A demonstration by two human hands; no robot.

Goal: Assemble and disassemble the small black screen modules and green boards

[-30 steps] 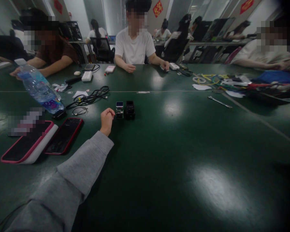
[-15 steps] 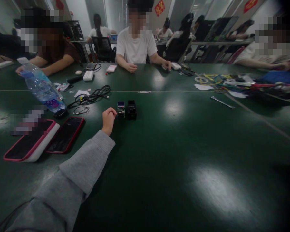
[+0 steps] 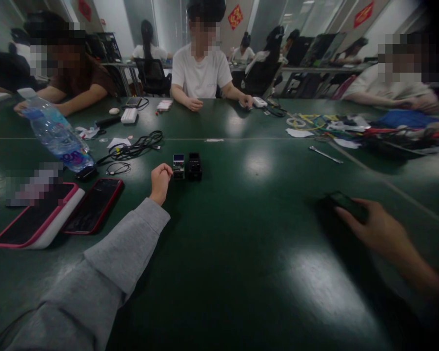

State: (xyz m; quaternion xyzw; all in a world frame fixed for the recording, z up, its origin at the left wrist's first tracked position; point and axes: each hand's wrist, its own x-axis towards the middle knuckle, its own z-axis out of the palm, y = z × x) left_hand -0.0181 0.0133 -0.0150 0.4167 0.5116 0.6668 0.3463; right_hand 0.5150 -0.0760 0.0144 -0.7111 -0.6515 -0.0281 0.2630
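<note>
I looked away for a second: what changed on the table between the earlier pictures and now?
The right hand has come into view from the right, its fingers on a dark phone-like thing on the table; neither showed before. The left hand stays curled beside the two small blocks, which have not moved. The red phones and bottle lie as before.

Glossy green table (image 3: 241, 273), office chairs (image 3: 151, 73)
</note>
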